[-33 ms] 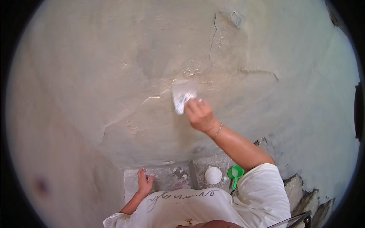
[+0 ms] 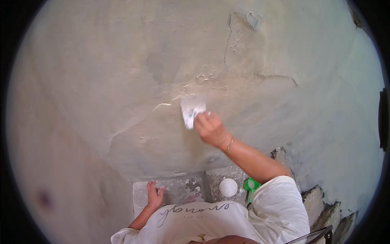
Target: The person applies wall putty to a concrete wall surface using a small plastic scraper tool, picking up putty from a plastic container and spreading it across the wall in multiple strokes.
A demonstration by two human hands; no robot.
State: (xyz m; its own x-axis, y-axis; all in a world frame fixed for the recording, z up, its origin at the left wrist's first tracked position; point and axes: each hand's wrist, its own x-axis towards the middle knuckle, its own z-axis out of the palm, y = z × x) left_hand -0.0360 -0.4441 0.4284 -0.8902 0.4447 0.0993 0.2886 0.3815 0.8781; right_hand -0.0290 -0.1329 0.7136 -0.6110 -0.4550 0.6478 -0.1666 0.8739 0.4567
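Note:
My right hand [image 2: 211,129] is wrapped round a putty knife [image 2: 192,107] whose broad blade is smeared with white filler. The blade lies close against the cracked, grey-beige plaster wall [image 2: 162,61], just right of a pale ridge in the plaster. My fingers hide most of its handle. Lower left, my left hand [image 2: 154,196] is empty, with fingers and thumb apart, over or beside a dusty grey ledge [image 2: 140,189]. Whether it touches the ledge I cannot tell.
A round white bowl or mound [image 2: 228,187] sits on the grey surface below the wall. Next to it is a green scoop [image 2: 251,184], partly behind my sleeve. Rough broken steps or slabs [image 2: 313,203] run along the lower right. A crack [image 2: 228,38] marks the wall higher up.
My right hand and the putty knife have slid slightly down and to the left along the wall. My left hand stays where it was.

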